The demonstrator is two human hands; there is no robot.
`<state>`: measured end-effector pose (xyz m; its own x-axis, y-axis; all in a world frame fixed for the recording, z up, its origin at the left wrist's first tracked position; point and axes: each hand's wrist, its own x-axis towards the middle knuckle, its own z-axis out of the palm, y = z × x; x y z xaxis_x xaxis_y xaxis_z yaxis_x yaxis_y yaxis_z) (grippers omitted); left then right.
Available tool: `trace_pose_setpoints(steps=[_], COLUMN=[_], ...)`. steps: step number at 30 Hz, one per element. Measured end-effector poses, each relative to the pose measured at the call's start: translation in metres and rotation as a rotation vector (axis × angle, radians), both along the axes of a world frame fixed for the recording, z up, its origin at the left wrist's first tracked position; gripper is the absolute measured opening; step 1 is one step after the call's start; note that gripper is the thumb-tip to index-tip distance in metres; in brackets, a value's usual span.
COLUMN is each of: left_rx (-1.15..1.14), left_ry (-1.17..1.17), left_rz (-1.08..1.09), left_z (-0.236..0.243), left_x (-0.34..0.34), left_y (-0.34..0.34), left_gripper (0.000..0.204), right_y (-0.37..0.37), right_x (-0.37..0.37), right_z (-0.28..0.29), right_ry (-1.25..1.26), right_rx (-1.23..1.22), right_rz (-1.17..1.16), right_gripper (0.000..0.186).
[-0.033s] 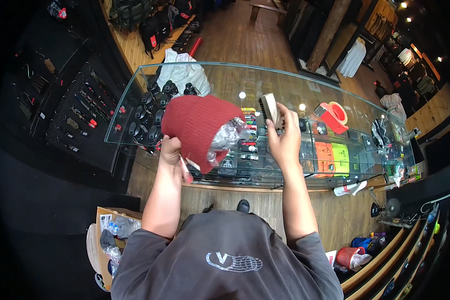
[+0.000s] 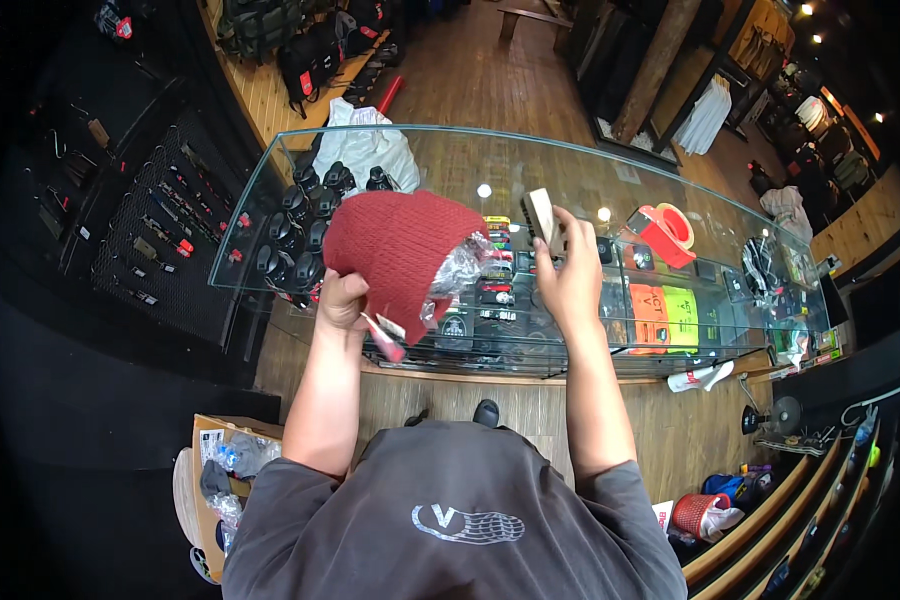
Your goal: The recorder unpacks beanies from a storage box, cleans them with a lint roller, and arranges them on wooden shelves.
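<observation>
My left hand [image 2: 342, 300] is closed on the lower edge of a dark red knit beanie [image 2: 392, 245], holding it up above the glass counter. Crumpled clear plastic [image 2: 458, 270] fills the beanie's opening on its right side. Small tags [image 2: 388, 342] dangle below, close to my left fingers. To the right, my right hand [image 2: 573, 275] grips a pale block-shaped brush [image 2: 540, 212] with dark bristles on its left face. The brush is tilted and stands apart from the beanie. Some of my right fingers are hidden behind it.
Beneath both hands spans a glass display counter [image 2: 530, 140] with small goods inside. A red-orange holder [image 2: 662, 235] sits on its right part, a white bag [image 2: 365, 150] at its far left. An open cardboard box [image 2: 208, 480] stands lower left; a red basket [image 2: 698, 515] lower right.
The beanie has turned slightly in my left hand, and its dangling tags have swung a little to the right. The brush has shifted barely.
</observation>
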<state>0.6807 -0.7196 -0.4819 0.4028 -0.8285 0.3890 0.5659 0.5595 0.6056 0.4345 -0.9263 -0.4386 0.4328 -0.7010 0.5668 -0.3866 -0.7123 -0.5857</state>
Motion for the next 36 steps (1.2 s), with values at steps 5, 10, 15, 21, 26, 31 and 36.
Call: trace_pose_setpoints(steps=[5,10,15,21,26,31,36], left_rx=[0.094,0.118,0.186,0.208,0.107,0.091,0.352], left_ry=[-0.033,-0.096,-0.084,-0.436,-0.469,-0.362,-0.256], left_rz=[0.118,0.194,0.223,0.583,0.811,0.472,0.745], left_z=[0.026,0.052,0.075,0.105,0.104,0.083,0.071], left_x=[-0.006,-0.024,-0.052,-0.065,-0.077,-0.071,-0.083], left_y=[-0.004,-0.019,-0.026,-0.041,-0.019,0.022,0.051], left_gripper=[0.085,0.084,0.101,0.105,0.108,0.081,0.048], right_y=[-0.019,0.017,0.053,0.036,0.037,0.045,0.056], right_x=[-0.001,0.003,0.016,0.022,0.040,0.057,0.065], right_z=[-0.004,0.035,0.052,0.034,0.029,0.029,-0.015], right_ry=[0.169,-0.254,-0.507,-0.503,-0.463,-0.421,-0.290], right_rx=[-0.021,-0.190,0.124,0.228,0.247,0.445,0.886], right_rz=[-0.062,0.243,0.602,0.584,0.735,0.842,1.130], right_gripper=[0.053,0.045,0.085,0.078,0.061,0.062,0.084])
